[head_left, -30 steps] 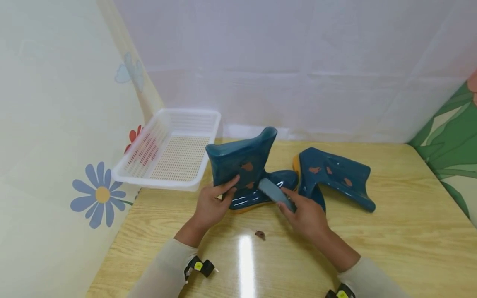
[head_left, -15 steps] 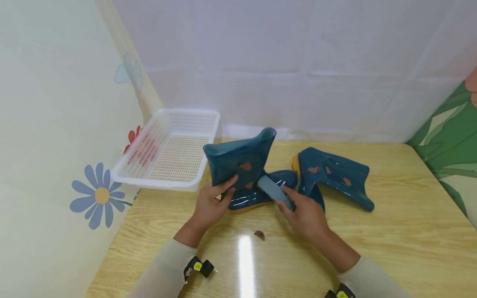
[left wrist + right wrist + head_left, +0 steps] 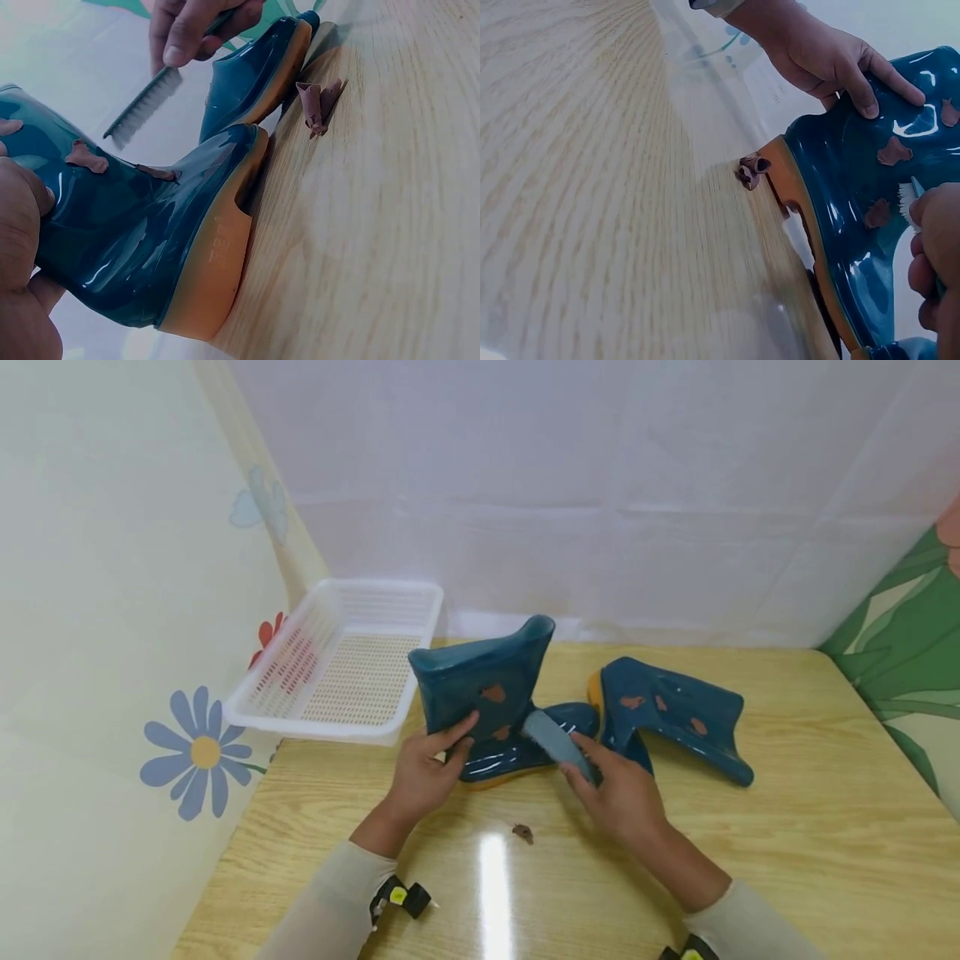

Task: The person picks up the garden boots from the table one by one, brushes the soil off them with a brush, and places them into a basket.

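1. The standing boot (image 3: pixel 461 685) is right at the left fingertips, its orange sole (image 3: pixel 491 783) down on the table (image 3: pixel 757 852), toe pointing toward the right fingers.
2. The left hand (image 3: pixel 422 772) grips the back of the shaft low down, thumb and fingers narrowed on it, likely to steady it against sideways pushing; this leaves the brown patches (image 3: pixel 492 693) beyond the fingertips uncovered.
3. The right hand (image 3: pixel 624 793) holds the brush (image 3: pixel 555 743) by one end between thumb and fingers, probably so its bristles (image 3: pixel 150 111) can reach out past the fingertips. They lie close to the patches; contact is hard to tell.
4. The second boot (image 3: pixel 678 706), also patched, lies tipped over just beyond the right fingers, apparently out of the brush's way.
5. A brown scrap (image 3: pixel 523 833) rests on the table between the hands, nearer the person than the fingertips.
6. The white basket (image 3: pixel 311 729) sits past the left fingers, off to their left.
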